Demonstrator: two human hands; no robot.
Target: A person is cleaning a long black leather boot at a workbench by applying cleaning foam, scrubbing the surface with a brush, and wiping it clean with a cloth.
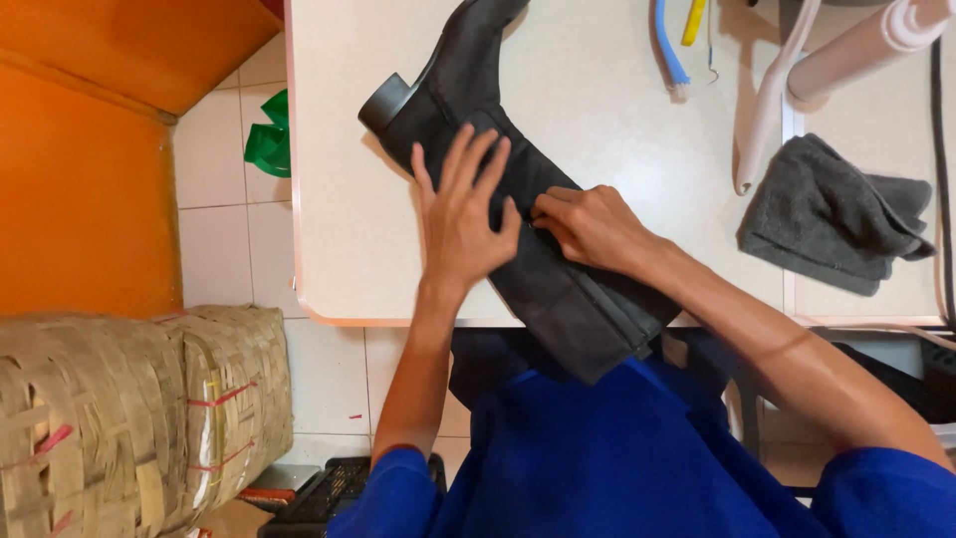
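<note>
Pale bench [358, 249] lay bare left; your left hand [460, 219] pressed flat, fingers spread, your right hand [590, 225] pinched the matte black boot [558, 289] overhanging the near edge.

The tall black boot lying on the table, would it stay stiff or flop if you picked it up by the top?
The boot shaft probably flops: it lies flattened under the left hand and right hand. The blocky heel end likely hangs heaviest. Its matte surface seems unlikely to slip.
</note>
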